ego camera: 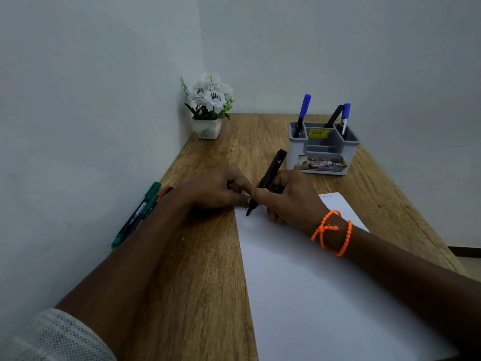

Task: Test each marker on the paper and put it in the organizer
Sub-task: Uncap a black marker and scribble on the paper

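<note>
My right hand (pixel 291 196) grips a black marker (pixel 270 175), uncapped, its tip touching the top left corner of the white paper (pixel 325 290). Faint marks show at that corner and at the sheet's far right corner. My left hand (pixel 216 188) rests at the paper's top edge with its fingers curled round a small dark thing, probably the cap. The grey organizer (pixel 322 149) stands behind the hands, with two blue-capped markers (pixel 303 110) and one black marker (pixel 334 115) standing in it. Several more markers (pixel 140 212), green and orange capped, lie at the table's left edge.
A white pot of artificial white flowers (pixel 208 105) stands in the far left corner of the wooden table (pixel 197 269). Walls close off the left and the back. An orange bead bracelet (pixel 333 230) is on my right wrist.
</note>
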